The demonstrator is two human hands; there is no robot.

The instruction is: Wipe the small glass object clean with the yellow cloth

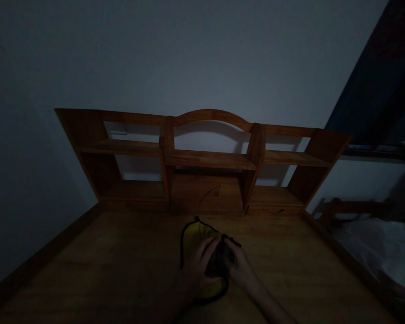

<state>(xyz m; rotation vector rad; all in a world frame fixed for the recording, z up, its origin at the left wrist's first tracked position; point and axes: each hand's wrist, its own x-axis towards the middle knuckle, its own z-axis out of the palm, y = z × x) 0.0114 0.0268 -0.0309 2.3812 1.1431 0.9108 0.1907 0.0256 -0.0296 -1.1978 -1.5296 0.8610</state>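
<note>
A yellow cloth with a dark edge [193, 234] lies on the wooden desk [121, 261] in dim light. My left hand [199, 265] lies on top of the cloth, fingers bent and pointing right. My right hand [240, 266] meets it from the right, its fingers pinched on a dark part of the cloth near the upper right corner. Both hands touch at the cloth's middle.
A wooden shelf unit [209, 158] with open compartments stands at the back of the desk against a pale wall. A thin dark cord [209, 193] lies in its middle bay. A bed with white bedding [381, 252] sits to the right.
</note>
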